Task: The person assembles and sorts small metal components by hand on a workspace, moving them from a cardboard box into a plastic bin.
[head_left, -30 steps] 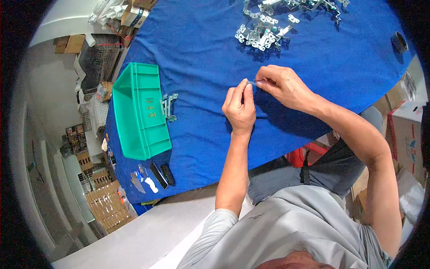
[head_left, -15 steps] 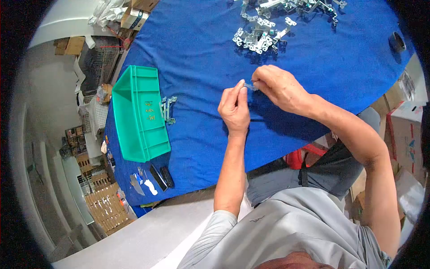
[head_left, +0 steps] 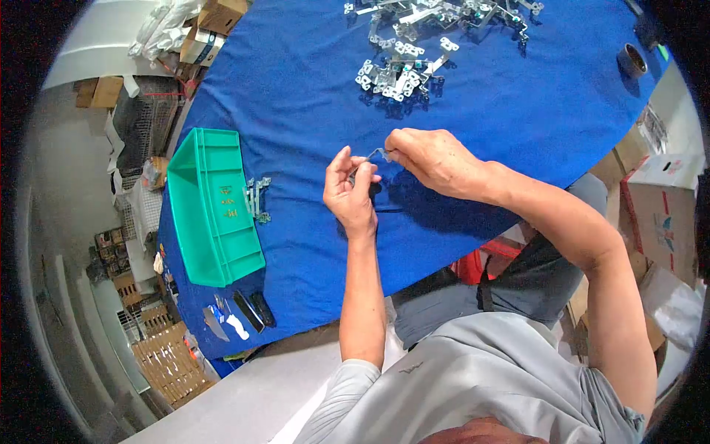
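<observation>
A small silvery metal bracket (head_left: 379, 153) spans the gap between my hands above the blue cloth. My right hand (head_left: 436, 161) pinches its right end between thumb and fingers. At its left end my left hand (head_left: 350, 194) holds it near the thumb tip, with the index finger raised and apart. The fingers cover much of the bracket, so its full shape is hidden. Beyond my hands lies a loose cluster of similar metal brackets (head_left: 399, 78), with a larger pile (head_left: 451, 15) behind it.
A green plastic bin (head_left: 244, 255) lies to the left, with several small brass-coloured pieces on its side. A few metal brackets (head_left: 257, 200) rest beside it. Black cases (head_left: 248, 311) and small tools sit at the near left. A dark ring-shaped object (head_left: 632, 61) stands far right.
The view has shifted, so the table items appear further left and most sit lower. My left hand's fingers have spread from a tight pinch, and more of the bracket shows.
</observation>
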`<act>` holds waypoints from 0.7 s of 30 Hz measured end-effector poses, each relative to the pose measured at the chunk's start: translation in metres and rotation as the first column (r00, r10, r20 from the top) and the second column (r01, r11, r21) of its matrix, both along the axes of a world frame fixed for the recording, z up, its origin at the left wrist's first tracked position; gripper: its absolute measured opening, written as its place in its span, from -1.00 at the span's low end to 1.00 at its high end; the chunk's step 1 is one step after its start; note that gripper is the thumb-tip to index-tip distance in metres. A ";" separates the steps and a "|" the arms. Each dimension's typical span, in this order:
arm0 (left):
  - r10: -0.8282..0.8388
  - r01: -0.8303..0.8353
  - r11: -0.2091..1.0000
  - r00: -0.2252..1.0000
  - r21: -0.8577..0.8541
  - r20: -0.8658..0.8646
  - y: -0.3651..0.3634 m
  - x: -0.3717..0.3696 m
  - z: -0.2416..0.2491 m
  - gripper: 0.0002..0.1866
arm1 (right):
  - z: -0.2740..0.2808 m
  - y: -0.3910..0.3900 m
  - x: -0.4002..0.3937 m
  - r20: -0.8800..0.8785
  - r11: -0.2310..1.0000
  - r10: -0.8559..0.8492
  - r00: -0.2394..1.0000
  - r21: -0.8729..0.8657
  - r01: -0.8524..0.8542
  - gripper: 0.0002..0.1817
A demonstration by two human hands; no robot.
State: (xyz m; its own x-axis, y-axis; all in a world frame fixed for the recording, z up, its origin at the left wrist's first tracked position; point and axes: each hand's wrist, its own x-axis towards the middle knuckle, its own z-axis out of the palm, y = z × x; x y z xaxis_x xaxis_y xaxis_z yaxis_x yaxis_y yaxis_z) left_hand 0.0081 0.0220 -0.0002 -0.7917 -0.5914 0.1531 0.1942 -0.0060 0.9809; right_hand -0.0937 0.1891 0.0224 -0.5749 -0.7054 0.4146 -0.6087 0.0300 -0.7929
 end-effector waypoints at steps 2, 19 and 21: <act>-0.014 0.014 1.000 1.000 0.013 0.004 -0.002 0.002 0.002 -0.60 | -0.004 -0.003 0.001 0.116 0.998 -0.050 0.992 0.050 0.044 -0.82; 0.097 -0.094 0.995 0.991 -0.036 0.094 0.002 0.001 0.001 -0.84 | 0.001 0.000 0.000 0.276 0.992 -0.052 0.960 0.128 0.017 -0.79; 0.030 -0.029 0.999 0.999 -0.044 0.043 0.001 0.001 -0.002 -0.74 | 0.005 0.000 -0.001 0.295 0.993 -0.045 0.954 0.118 0.011 -0.79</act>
